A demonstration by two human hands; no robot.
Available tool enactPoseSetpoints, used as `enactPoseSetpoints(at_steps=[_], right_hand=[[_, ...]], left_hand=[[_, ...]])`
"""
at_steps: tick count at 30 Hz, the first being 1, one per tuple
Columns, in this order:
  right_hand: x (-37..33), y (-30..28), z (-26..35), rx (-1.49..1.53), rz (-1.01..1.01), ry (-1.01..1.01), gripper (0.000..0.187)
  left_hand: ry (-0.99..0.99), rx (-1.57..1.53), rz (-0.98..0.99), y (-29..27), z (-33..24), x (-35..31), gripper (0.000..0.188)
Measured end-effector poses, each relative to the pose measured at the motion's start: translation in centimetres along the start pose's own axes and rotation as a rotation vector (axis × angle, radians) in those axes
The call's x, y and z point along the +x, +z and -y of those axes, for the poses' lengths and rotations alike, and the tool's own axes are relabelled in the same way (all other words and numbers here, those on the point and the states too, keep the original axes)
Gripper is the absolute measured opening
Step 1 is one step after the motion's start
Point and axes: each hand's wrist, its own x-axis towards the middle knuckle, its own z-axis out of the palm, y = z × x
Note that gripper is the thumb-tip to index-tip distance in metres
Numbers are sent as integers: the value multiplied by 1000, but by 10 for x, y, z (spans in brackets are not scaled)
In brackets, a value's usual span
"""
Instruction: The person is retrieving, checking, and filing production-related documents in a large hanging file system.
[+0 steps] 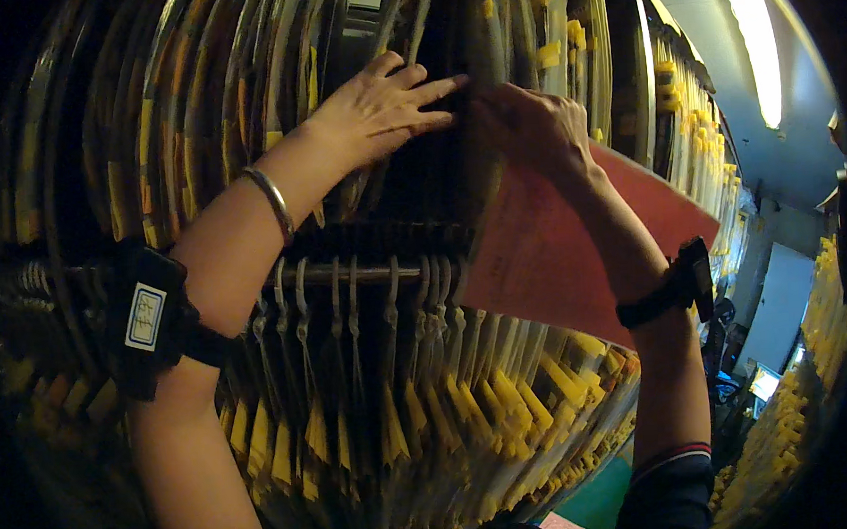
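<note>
My left hand (379, 113) reaches in among the upper row of hanging pieces, its fingers spread toward the right and nothing in them. My right hand (542, 132) is closed at the top of a flat red sheet (546, 245), which slants down below the hand and behind my right forearm. The fingertips of that hand are in shadow. Between and behind both hands is a dark gap beside the hanging clear-sleeved pieces (278, 72), which have yellow tags. A metal bangle (271, 203) circles my left wrist.
A metal rail (367, 272) with several hooks runs below my hands, carrying a lower row of sleeves with yellow tags (506, 417). More tagged pieces (697, 148) line the right side. At far right are an aisle, a pale door (775, 301) and a ceiling light (754, 51).
</note>
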Motion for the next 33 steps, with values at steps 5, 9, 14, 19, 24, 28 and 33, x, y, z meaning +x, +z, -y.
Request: enactPoseSetpoints(at_steps=[5, 9, 14, 19, 24, 28, 33], right_hand=[[-1, 3, -1, -47, 14, 151, 17], [-7, -3, -8, -80, -12, 256, 14], [-12, 4, -16, -78, -156, 142, 17], [-16, 1, -25, -199, -37, 87, 19], [-13, -1, -24, -205, -2, 103, 19], [-7, 3, -13, -191, 19, 143, 21], [-1, 4, 4, -115, 25, 147, 22]], left_hand=[[-20, 3, -25, 2, -8, 8, 41], [35, 145, 195, 0, -19, 26, 44], [57, 63, -37, 14, -23, 34, 39], [-5, -7, 168, 0, -31, 44, 30], [-19, 103, 28, -1, -25, 28, 26], [-14, 113, -8, 0, -17, 16, 26], [-6, 49, 71, -11, -6, 0, 32]])
